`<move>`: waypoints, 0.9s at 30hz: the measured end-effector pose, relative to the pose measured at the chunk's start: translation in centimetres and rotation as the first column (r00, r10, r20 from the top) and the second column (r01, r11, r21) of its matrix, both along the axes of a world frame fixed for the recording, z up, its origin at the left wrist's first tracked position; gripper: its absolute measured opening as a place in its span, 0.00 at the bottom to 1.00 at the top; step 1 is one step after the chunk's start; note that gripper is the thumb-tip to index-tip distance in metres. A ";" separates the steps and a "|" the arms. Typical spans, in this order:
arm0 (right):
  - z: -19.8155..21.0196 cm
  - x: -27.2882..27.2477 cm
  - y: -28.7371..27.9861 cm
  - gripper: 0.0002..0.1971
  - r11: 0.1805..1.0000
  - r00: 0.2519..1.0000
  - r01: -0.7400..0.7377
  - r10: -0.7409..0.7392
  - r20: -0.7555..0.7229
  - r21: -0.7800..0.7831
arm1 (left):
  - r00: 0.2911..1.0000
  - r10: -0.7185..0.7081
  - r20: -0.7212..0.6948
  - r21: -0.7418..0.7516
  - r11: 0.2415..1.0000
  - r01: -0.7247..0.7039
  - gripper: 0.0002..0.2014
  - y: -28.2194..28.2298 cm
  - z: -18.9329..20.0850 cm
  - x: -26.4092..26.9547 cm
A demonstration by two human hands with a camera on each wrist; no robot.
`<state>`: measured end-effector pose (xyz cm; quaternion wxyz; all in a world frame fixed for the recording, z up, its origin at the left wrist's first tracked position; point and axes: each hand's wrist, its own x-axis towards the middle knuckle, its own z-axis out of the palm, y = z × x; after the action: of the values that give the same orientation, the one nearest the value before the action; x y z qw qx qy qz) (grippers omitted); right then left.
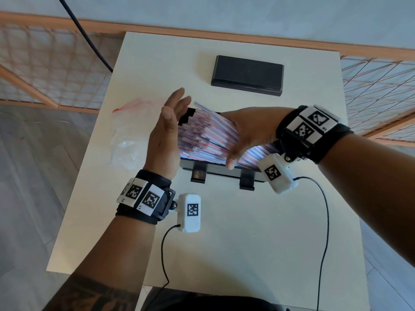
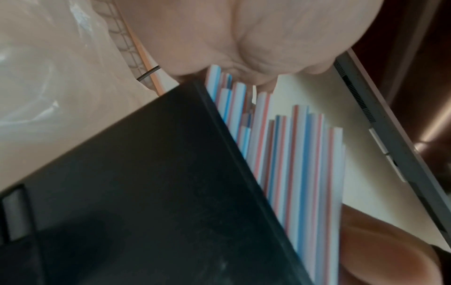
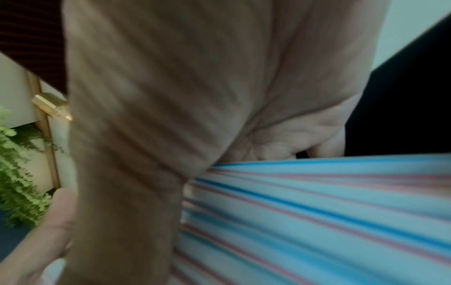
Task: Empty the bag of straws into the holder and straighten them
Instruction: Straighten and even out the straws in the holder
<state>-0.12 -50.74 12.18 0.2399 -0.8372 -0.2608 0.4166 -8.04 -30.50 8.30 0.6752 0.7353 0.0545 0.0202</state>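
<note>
Red-, blue- and white-striped straws (image 1: 202,135) lie in a pile in the black holder (image 1: 224,172) at mid-table, their left ends uneven and poking past its left wall (image 2: 146,173). My left hand (image 1: 168,131) stands upright and flat, its palm (image 2: 244,29) against those straw ends (image 2: 292,154). My right hand (image 1: 247,133) arches over the pile, thumb down on the near side and fingers curled over the far side, mostly hidden. The right wrist view shows the palm (image 3: 171,96) on the straws (image 3: 317,212). The empty clear bag (image 1: 128,135) lies to the left.
A flat black box lid (image 1: 247,75) lies behind the holder near the table's far edge. Wrist-camera cables (image 1: 323,221) trail over the near half of the white table (image 1: 247,243). A wooden lattice screen (image 1: 56,70) stands past the table on both sides.
</note>
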 end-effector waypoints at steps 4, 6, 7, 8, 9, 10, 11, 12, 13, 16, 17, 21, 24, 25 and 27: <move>-0.5 0.2 0.3 0.47 1.000 1.000 0.016 -0.016 0.000 0.008 | 0.998 -0.047 0.043 0.080 0.996 0.043 0.52 0.0 -0.6 -0.2; -0.7 0.0 0.5 0.51 1.000 1.000 0.007 -0.007 0.006 -0.010 | 0.997 -0.062 0.053 0.130 0.990 0.055 0.51 -0.1 -0.9 -0.3; -0.8 0.0 0.6 0.50 1.000 1.000 0.011 -0.010 0.009 -0.021 | 0.997 -0.057 0.060 0.131 0.990 0.049 0.51 0.0 -1.0 -0.3; -0.8 -0.1 0.6 0.50 1.000 1.000 0.017 -0.017 0.007 -0.024 | 0.996 -0.049 0.072 0.116 0.992 0.040 0.51 0.0 -1.0 -0.2; -0.7 -0.2 0.6 0.49 0.999 1.000 0.027 -0.026 0.001 -0.024 | 0.995 -0.041 0.092 0.106 0.994 0.031 0.52 0.1 -1.0 -0.1; -0.7 -0.3 0.5 0.49 0.999 0.999 0.037 -0.037 -0.006 -0.019 | 0.992 -0.038 0.117 0.106 0.994 0.026 0.54 0.2 -1.0 -0.1; -0.5 -0.4 0.5 0.49 0.999 0.999 0.047 -0.047 -0.012 -0.017 | 0.989 -0.047 0.140 0.115 0.993 0.031 0.54 0.2 -0.9 0.0; -0.3 -0.5 0.5 0.48 0.998 0.998 0.054 -0.054 -0.012 -0.017 | 0.985 -0.065 0.158 0.131 0.990 0.044 0.55 0.3 -0.9 0.0; 0.0 -0.6 0.5 0.47 0.998 0.998 0.060 -0.060 0.002 -0.019 | 0.982 -0.085 0.168 0.151 0.987 0.060 0.54 0.3 -0.8 -0.1; 0.9 -0.5 0.3 0.50 0.996 0.989 0.064 -0.056 0.138 -0.054 | 0.984 -0.105 0.142 0.197 0.977 0.076 0.52 0.5 -0.8 -0.5; 1.2 -0.6 0.3 0.54 0.996 0.982 0.069 -0.057 0.178 -0.061 | 0.986 -0.099 0.134 0.210 0.975 0.069 0.51 0.5 -0.9 -0.6; 1.9 -1.4 -0.1 0.58 0.994 0.964 0.075 -0.051 0.262 -0.082 | 0.986 -0.094 0.138 0.192 0.979 0.067 0.47 0.7 -1.3 -0.9; 2.0 -2.3 -0.3 0.59 0.990 0.945 0.105 -0.068 0.321 -0.097 | 0.996 -0.067 0.066 0.180 0.982 0.054 0.47 0.6 -1.1 -0.7; 1.8 -2.5 -0.2 0.59 0.989 0.946 0.110 -0.073 0.315 -0.101 | 0.997 -0.062 0.040 0.187 0.981 0.053 0.48 0.6 -1.0 -0.7; 0.8 -3.0 0.2 0.58 0.988 0.962 0.113 -0.083 0.261 -0.101 | 0.998 -0.059 0.001 0.217 0.974 0.058 0.48 0.5 -0.7 -0.4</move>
<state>-3.12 -50.55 12.94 0.1760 -0.9082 -0.2235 0.3070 -8.46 -29.96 7.61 0.5915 0.8058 0.0279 0.0087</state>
